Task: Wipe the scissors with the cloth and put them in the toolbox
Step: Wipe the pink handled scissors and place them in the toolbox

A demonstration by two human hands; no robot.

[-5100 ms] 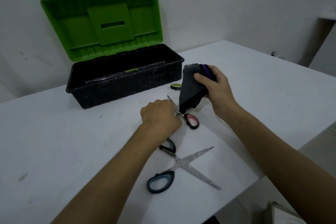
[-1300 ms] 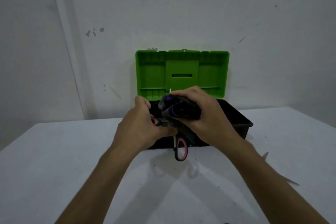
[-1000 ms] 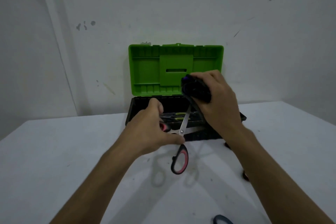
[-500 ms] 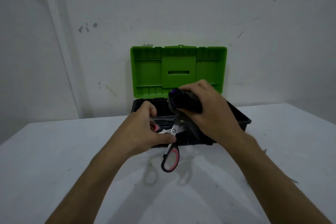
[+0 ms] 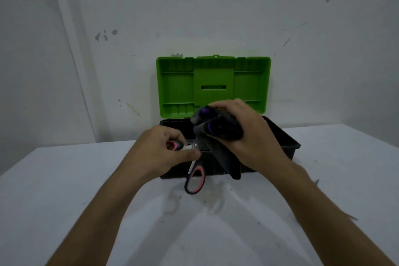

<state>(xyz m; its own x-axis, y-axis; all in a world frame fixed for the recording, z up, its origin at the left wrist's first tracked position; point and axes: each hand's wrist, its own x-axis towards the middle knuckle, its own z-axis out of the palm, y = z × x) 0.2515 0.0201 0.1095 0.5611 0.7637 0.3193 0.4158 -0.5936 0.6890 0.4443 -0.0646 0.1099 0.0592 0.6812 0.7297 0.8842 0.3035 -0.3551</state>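
My left hand [image 5: 164, 153] grips the red-and-black scissors [image 5: 195, 180] near the pivot, held above the white table in front of the toolbox. One handle loop hangs down; the other shows beside my thumb. My right hand [image 5: 250, 136] holds a bunched dark cloth [image 5: 218, 134] with purple trim wrapped over the blades, which are hidden. The black toolbox [image 5: 287, 142] stands open behind my hands, its green lid [image 5: 179, 84] upright against the wall.
The white table [image 5: 64, 190] runs to the wall at the back and to an edge at the left. A thin metal tip [image 5: 317, 181] of another pair of scissors shows on the table beside my right forearm.
My right hand slid the cloth back down the blades toward the pivot after drawing it up to the tips. The camera view shifted slightly; the left hand keeps its grip.
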